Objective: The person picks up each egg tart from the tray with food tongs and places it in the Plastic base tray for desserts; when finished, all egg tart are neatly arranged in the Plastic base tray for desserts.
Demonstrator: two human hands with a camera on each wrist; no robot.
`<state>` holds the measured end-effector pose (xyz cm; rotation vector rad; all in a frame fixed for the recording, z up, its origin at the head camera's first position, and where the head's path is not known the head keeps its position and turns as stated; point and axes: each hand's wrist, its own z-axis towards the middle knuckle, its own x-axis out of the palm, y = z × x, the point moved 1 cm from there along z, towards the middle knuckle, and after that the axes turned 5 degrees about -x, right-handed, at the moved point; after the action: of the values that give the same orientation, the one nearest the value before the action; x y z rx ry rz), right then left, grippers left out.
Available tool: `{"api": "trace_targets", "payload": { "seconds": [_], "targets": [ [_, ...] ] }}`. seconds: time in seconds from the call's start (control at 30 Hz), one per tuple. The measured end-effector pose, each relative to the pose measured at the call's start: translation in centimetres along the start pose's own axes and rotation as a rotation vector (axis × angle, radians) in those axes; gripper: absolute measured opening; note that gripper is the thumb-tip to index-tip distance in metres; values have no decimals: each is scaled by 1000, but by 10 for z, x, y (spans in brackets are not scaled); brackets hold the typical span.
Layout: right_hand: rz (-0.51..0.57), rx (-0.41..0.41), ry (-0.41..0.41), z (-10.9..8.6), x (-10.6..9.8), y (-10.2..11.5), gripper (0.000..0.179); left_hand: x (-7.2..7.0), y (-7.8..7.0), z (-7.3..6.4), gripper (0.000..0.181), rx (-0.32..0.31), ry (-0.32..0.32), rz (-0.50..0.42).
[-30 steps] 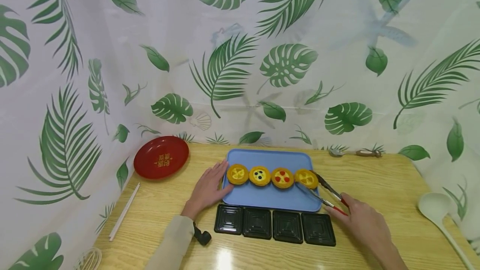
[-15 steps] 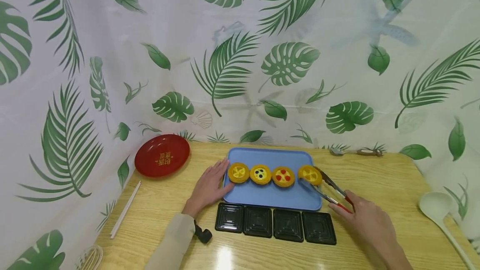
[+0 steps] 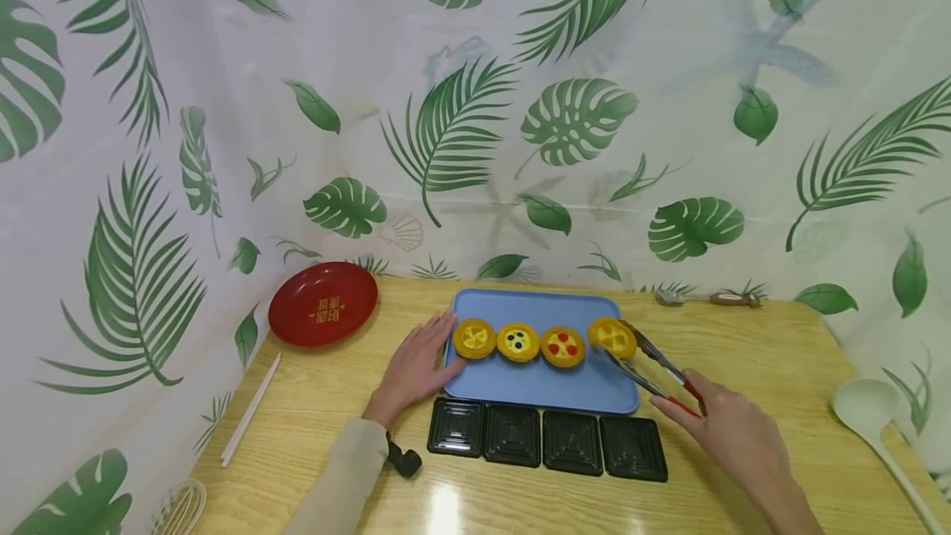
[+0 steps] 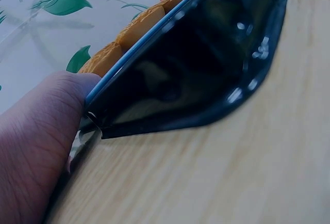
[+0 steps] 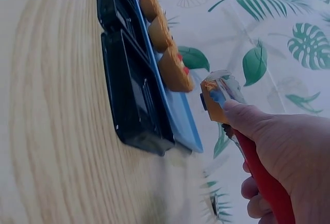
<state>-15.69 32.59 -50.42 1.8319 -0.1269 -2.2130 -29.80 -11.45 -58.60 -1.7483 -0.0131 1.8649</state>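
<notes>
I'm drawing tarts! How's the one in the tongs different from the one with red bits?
The held tart has only yellow on top; the red-topped tart has red bits on yellow. The held tart is up in the tongs, while the red-topped tart sits on the blue tray. Both are round.

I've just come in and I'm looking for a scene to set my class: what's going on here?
A person sits or stands at a wooden table. Their right hand grips red-handled tongs, which hold one tart clear of the blue tray. Three other tarts line up on the tray. The left hand rests at its left edge; four black dishes stand along its near side.
</notes>
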Motion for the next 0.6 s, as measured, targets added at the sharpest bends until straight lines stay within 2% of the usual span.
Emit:
{"api": "trace_targets", "payload": {
  "seconds": [0.23,0.33,0.6],
  "targets": [
    [-33,-30,-3,-1,-5,22,60,-1,-1,-1,85,-1,-8,-13],
    [-24,-54,2,-2,-6,33,61,0,0,0,86,-2,-12,-11],
    [18,-91,53,-11,1,67,79,0,0,0,86,1,-12,-14]
  ]
}}
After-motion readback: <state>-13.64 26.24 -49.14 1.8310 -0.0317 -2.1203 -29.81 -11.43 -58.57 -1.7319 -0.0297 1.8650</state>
